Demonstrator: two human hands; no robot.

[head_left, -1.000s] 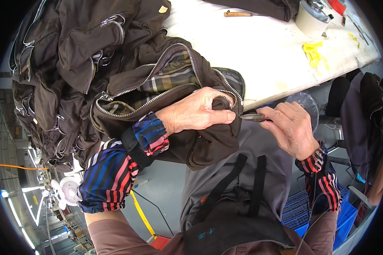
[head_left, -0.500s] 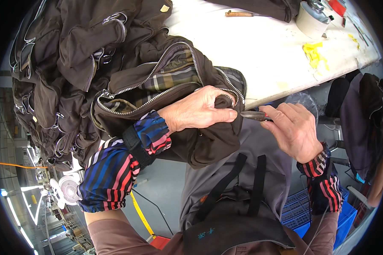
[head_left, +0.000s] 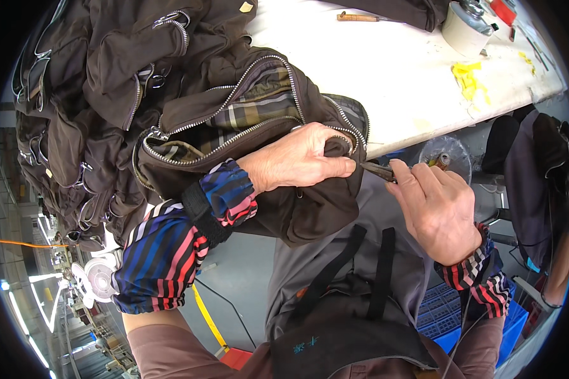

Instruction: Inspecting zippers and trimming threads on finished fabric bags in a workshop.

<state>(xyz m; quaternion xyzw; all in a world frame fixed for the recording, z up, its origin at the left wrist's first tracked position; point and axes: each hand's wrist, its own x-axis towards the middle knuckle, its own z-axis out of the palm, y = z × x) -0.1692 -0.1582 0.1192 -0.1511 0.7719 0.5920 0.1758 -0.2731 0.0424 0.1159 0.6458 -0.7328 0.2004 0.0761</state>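
Observation:
My left hand (head_left: 300,158) grips the dark brown bag (head_left: 297,215) at a small curved zipper section, its thumb and fingers pinching the fabric. The bag lies open at the table edge, with silver zippers (head_left: 221,143) and olive plaid lining (head_left: 253,104). My right hand (head_left: 436,208) is closed on dark pliers or snips (head_left: 378,172), whose tips touch the bag beside my left thumb. Striped sleeve covers are on both forearms.
More brown bags (head_left: 88,151) are heaped at left. The white table (head_left: 398,69) holds a wooden-handled tool (head_left: 357,17), a tin (head_left: 463,28) and yellow scraps (head_left: 468,82). Blue crates (head_left: 439,303) are below right. Dark hanging items (head_left: 528,177) are at right; a fan (head_left: 98,278) is at left.
My right hand has moved down and right, and the tool is now angled more steeply. My left hand and the bag have shifted slightly up and right.

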